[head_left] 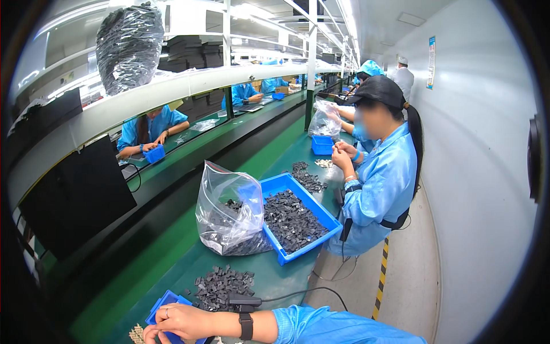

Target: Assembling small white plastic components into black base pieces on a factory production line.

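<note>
At the bottom left, the person's right hand point(180, 320), wearing a ring and wristwatch, rests on a small blue bin point(166, 304) on the green counter point(275, 278); whether its curled fingers point(153, 333) grip anything cannot be told. Loose dark parts point(220, 285) lie just right. Beyond sit a clear bag point(229, 215) and large blue tray point(295, 215).

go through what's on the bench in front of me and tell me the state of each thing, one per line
Clear plastic bag: open at the top, upright, partly filled with dark parts.
Large blue tray: filled with dark parts, touching the bag.
Loose pile of dark parts: spread on the green bench.
Small blue tray: partly hidden under the hand.
Right hand: fingers curled over the small tray; grip unclear.
Left hand: mostly out of view.
</note>
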Tool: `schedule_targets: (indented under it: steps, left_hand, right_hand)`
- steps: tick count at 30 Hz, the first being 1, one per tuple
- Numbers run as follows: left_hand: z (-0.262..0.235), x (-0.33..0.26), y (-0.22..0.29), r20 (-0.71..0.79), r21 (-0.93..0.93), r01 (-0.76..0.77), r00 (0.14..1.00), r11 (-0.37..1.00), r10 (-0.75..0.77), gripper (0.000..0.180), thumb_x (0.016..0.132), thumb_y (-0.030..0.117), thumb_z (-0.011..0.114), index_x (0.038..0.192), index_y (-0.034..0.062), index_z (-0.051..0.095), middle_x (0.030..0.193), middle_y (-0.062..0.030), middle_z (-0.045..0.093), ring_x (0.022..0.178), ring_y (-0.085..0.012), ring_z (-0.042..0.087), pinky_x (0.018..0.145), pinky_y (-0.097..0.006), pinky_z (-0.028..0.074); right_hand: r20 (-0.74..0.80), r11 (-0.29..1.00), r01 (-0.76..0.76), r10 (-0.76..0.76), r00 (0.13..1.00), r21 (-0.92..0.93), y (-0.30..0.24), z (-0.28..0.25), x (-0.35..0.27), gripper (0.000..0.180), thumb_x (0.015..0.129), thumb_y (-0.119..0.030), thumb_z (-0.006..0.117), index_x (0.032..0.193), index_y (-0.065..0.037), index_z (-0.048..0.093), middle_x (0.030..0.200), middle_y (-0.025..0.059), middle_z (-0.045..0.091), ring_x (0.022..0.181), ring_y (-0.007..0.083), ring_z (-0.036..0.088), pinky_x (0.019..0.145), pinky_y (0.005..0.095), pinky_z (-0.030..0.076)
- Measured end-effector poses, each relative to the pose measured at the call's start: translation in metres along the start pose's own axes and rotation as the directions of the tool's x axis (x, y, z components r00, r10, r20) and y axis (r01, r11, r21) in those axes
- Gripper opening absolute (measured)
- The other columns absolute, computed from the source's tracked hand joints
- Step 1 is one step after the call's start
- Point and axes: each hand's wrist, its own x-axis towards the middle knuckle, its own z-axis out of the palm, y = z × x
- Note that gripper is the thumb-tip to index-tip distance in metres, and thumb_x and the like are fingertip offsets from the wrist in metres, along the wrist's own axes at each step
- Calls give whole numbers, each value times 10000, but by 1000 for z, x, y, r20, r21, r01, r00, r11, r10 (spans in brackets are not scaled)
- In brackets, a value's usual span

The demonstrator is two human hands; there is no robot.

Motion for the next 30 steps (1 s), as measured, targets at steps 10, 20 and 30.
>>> schedule_targets:
  steps: [10, 20, 30]
  left_hand:
    - [1, 3, 13, 55, 167, -152, 988, 974, 144, 109, 908, -17, 540, 957, -48, 632, 1003, -143, 623, 933, -267, 590, 855, -360, 475]
    - [5, 5, 22, 52, 202, -189, 982, 961, 182, 100, 899, 1, 553, 930, -38, 639, 949, -139, 636, 917, -281, 578, 843, -377, 465]
    - [-4, 0, 5, 64, 164, -96, 994, 982, 87, 103, 912, 7, 539, 963, -31, 620, 1009, -138, 623, 952, -267, 582, 887, -360, 457]
  right_hand:
    - [31, 995, 86, -85, 996, -44, 1, 0, 1, 87, 765, -129, 641, 807, -61, 673, 777, 107, 634, 714, 314, 613, 626, 411, 492]
    - [101, 992, 43, -31, 994, -119, 3, -2, -6, 184, 699, -15, 630, 881, 6, 622, 866, 120, 596, 821, 307, 571, 741, 381, 472]
    - [145, 989, 55, -35, 989, -137, 6, 6, -4, 251, 647, -64, 659, 888, -10, 614, 895, 113, 596, 868, 295, 565, 767, 376, 470]
